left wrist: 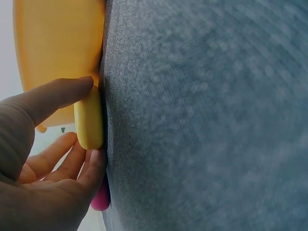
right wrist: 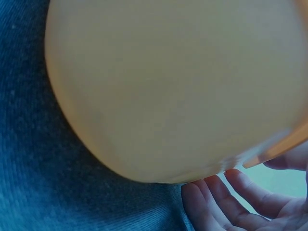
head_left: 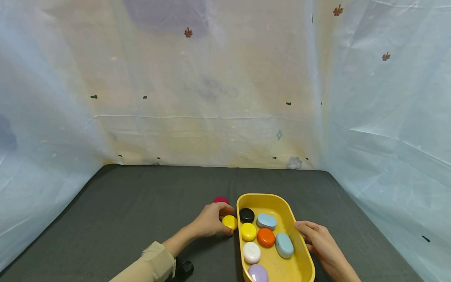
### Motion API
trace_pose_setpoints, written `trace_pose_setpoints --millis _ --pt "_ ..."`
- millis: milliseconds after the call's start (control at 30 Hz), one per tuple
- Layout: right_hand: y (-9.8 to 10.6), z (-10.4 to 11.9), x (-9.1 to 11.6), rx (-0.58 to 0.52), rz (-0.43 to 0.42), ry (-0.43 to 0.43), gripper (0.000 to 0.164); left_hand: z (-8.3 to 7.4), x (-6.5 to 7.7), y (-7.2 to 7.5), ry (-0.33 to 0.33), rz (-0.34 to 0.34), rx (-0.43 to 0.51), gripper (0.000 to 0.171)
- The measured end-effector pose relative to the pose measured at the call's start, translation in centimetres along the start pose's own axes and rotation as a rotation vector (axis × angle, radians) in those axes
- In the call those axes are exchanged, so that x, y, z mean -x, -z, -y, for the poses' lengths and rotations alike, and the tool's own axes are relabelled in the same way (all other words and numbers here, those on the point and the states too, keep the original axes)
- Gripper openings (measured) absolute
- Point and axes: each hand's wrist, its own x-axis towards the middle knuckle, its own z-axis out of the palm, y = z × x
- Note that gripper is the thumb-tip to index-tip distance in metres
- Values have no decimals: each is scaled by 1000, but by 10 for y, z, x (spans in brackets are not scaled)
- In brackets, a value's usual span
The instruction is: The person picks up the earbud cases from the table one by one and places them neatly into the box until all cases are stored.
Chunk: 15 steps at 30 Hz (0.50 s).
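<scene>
In the head view my left hand (head_left: 212,221) pinches a glossy, rounded yellow disc (head_left: 230,222) between thumb and fingers, beside the left wall of a yellow tray (head_left: 240,244). The left wrist view shows this yellow disc (left wrist: 89,121) low against the grey cloth. Just beyond the fingers lies a dark pink disc (head_left: 220,199), partly hidden by them. My right hand (head_left: 322,244) holds the tray's right side, thumb on the rim and fingers against the outer wall. That grip shows at the tray wall (right wrist: 168,96) in the right wrist view.
Inside the tray lie a black disc (head_left: 246,215), a yellow disc (head_left: 248,232), an orange-red one (head_left: 266,237), a white one (head_left: 251,252), a lilac one (head_left: 258,273) and light blue ovals (head_left: 284,245). Grey cloth (head_left: 141,203) covers the table; patterned sheeting (head_left: 218,78) surrounds it.
</scene>
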Motion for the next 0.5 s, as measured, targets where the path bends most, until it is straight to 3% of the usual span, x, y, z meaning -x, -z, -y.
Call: trace_pose_setpoints --millis 500 --pt "-1 1 0 6 -14 -8 42 -2 6 6 -6 -34 20 61"
